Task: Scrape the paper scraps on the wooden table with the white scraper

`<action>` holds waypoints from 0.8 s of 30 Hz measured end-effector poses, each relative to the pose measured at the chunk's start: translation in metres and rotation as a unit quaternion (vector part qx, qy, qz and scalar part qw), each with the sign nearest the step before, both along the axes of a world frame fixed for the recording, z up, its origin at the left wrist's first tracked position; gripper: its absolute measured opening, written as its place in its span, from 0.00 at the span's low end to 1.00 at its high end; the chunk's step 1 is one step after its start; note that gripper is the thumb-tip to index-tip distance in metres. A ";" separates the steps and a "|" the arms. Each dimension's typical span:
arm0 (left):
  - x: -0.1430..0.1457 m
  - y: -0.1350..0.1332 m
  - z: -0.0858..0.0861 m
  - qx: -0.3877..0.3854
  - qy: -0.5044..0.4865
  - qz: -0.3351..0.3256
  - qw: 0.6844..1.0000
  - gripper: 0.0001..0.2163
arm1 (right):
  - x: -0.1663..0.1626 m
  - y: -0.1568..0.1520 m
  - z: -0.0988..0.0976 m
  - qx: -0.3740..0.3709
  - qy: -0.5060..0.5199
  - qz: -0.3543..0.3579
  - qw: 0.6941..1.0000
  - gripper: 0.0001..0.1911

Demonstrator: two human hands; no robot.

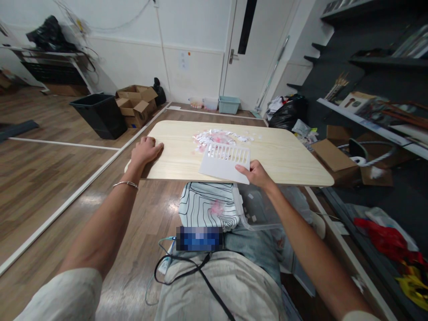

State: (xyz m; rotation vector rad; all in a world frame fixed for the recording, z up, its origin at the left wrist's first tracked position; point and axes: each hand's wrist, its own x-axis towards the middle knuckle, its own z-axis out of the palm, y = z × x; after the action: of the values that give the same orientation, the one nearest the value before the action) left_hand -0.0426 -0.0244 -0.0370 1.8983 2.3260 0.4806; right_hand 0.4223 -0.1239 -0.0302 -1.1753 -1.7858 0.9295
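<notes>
My right hand is closed on the right side of a flat white slotted plate, thumb on top. The plate, with a row of long openings along its far side, is held at the near edge of the pale wooden tabletop. Just beyond it lies a pile of small white and pink paper-like pieces, partly visible through the openings. My left hand grips the tabletop's left edge, thumb on top and fingers curled at the side, partly hidden.
Below the tabletop's near edge are a clear plastic bin and a striped cloth over my lap. A black bin and cardboard boxes stand at the left back. An open carton and shelves are at right.
</notes>
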 end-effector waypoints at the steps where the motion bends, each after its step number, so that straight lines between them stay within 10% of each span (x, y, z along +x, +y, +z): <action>1: 0.000 0.000 0.000 0.001 -0.002 0.002 1.000 0.30 | 0.000 0.000 0.001 0.001 0.005 -0.005 1.000 0.34; 24: -0.001 0.000 -0.001 0.000 0.000 0.004 1.000 0.32 | 0.006 0.005 0.002 0.003 0.047 -0.015 0.999 0.38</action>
State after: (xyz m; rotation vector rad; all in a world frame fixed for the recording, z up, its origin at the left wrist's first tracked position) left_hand -0.0432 -0.0241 -0.0376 1.8902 2.3350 0.4819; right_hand 0.4285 -0.1193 -0.0282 -1.1339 -1.6910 0.9468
